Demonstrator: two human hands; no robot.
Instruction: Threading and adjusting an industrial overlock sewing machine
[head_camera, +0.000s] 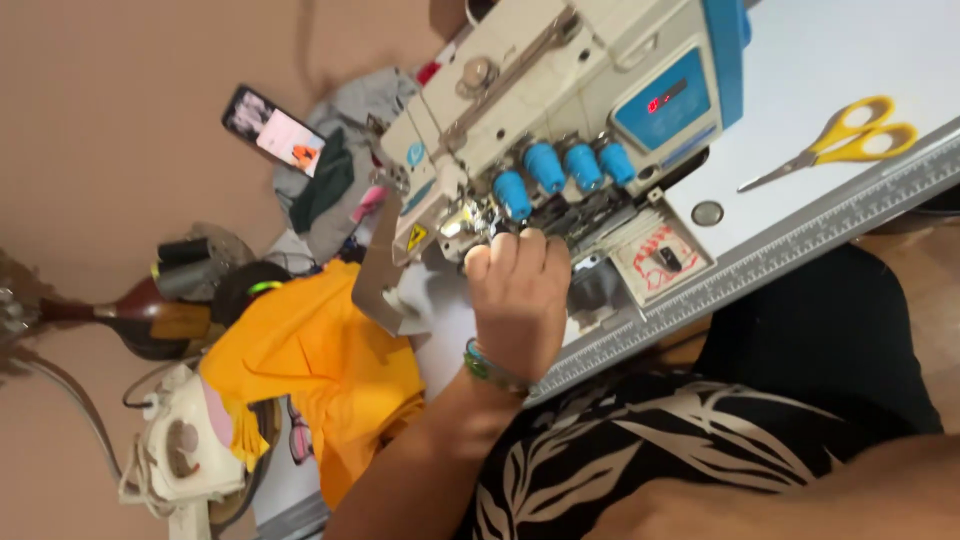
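Observation:
My left hand (515, 285) reaches in from the lower left, a beaded bracelet (490, 368) on its wrist. I see the back of the hand, its fingers curled against the needle area of a cream overlock sewing machine (560, 90), just below several blue tension knobs (565, 165). Whether the fingers hold anything is hidden. Orange-yellow fabric (320, 370) lies bunched to the left of the hand, beside the machine's end. My right hand is out of sight; only bare skin shows at the bottom right corner.
Yellow-handled scissors (840, 140) lie on the white table right of the machine. A measuring strip (760, 260) runs along the table's front edge. A lit phone (272, 130), grey and green cloth (340, 150) and a white iron (185, 450) sit at the left.

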